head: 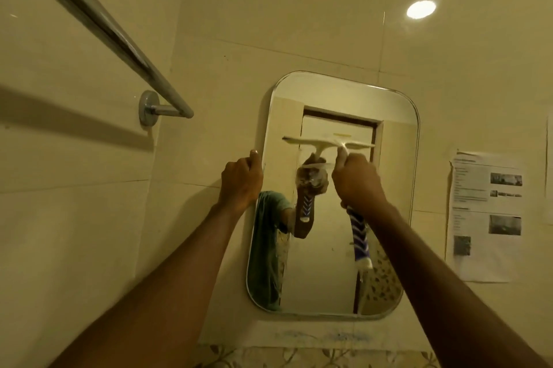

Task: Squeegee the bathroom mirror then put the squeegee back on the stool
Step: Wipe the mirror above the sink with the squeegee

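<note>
— So, what sits farthest left?

— A chrome towel rail, running down from the upper left corner of the view to a round mount on the tiled wall.

— And next along?

— The person's left hand. It is raised against the left edge of the mirror, about halfway up, with its fingers curled and the thumb tip at the rim. Whether the fingers actually clamp on the rim or only rest there cannot be told.

— Where is the mirror itself?

— On the wall at the centre, upright, with rounded corners. It reflects a doorway, a green sleeve and the raised arm.

— And the tool?

— The squeegee is on the glass. Its pale blade lies level across the upper middle of the mirror, touching it, and reaches towards the right edge. The blue-and-white patterned handle hangs down in front of the glass.

— Who holds it?

— The right hand, fist wrapped tightly round the upper part of the handle, just under the blade.

— Anything further right?

— A printed paper sheet with text and small pictures is stuck to the wall beside the mirror's right edge, and a bright round light spot shines on the tiles above it.
</note>
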